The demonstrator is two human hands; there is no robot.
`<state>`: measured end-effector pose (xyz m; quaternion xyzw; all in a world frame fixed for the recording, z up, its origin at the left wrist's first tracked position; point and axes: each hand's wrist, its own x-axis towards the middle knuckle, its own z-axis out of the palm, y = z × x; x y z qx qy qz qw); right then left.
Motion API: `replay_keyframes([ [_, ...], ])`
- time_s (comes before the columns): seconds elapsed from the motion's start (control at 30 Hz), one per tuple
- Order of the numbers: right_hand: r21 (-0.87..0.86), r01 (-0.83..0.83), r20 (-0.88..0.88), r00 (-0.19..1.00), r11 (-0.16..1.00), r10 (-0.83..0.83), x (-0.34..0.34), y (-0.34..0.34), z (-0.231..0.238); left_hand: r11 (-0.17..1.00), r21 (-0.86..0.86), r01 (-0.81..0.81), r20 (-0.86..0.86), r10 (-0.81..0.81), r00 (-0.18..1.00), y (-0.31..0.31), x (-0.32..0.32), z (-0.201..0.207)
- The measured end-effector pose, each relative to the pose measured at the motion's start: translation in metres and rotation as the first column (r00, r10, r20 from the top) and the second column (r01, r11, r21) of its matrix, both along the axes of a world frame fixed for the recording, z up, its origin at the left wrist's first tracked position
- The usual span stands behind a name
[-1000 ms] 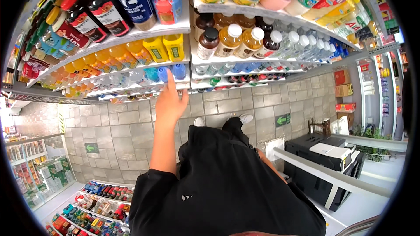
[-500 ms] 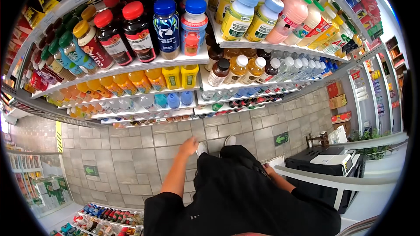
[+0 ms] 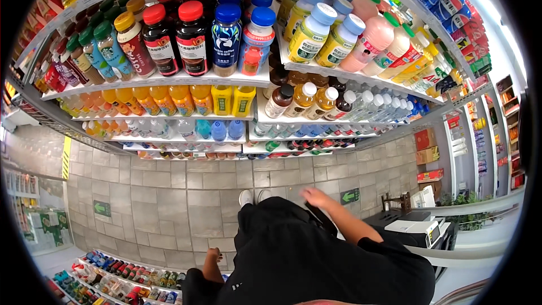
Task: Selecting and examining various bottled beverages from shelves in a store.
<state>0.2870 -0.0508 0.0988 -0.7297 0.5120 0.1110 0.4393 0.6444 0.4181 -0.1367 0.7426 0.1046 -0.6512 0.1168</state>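
Note:
My left hand (image 3: 214,255) hangs low beside my body, over the tiled floor, its fingers loosely apart and nothing seen in it. My right hand (image 3: 317,196) is out in front of my body, smeared by motion, so I cannot tell how its fingers lie. A dark strip (image 3: 323,218) runs beside that forearm; its kind is unclear. Both hands are apart from the drink shelves. On the upper shelf stand dark bottles with red caps (image 3: 190,39), blue-capped bottles (image 3: 226,42) and yellow-labelled bottles with pale blue caps (image 3: 309,36). Pink bottles (image 3: 368,42) stand farther right.
Grey floor tiles (image 3: 169,192) bear green arrow signs (image 3: 102,208). A black and white machine (image 3: 415,231) stands at my right, beside a pale rail (image 3: 480,247). Cartons (image 3: 427,147) are stacked beyond it. More bottle shelves (image 3: 121,275) lie at lower left.
My left hand has swung back toward my side, and my right hand has come forward across my front. The shelves sit slightly differently in view as my body has moved.

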Motion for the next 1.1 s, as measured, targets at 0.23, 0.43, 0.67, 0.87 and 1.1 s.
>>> replay_keyframes([
  [0.23,0.034,-0.31,0.728,0.659,0.95,0.188,0.239,-0.092,0.224,0.159,-0.308,0.938,0.53,-0.79,0.308,-0.09,-0.009,-0.027],
  [0.43,-0.389,-0.166,0.685,0.606,0.906,0.405,0.273,-0.092,0.34,0.746,-0.552,0.373,0.446,-0.114,0.888,-0.26,-0.026,0.104],
  [0.67,-0.154,-0.049,0.823,0.547,0.987,0.156,0.294,-0.12,0.289,0.71,-0.536,0.457,0.547,-0.12,0.829,-0.247,-0.04,0.157],
  [0.87,-0.035,-0.05,0.922,0.383,0.998,0.051,0.3,-0.121,0.287,0.867,-0.114,0.484,0.374,-0.414,0.83,-0.097,-0.064,0.145],
  [1.1,0.079,-0.033,0.937,0.342,0.996,-0.063,0.298,-0.123,0.29,0.961,-0.063,0.269,0.324,-0.235,0.916,-0.001,-0.101,0.098],
])
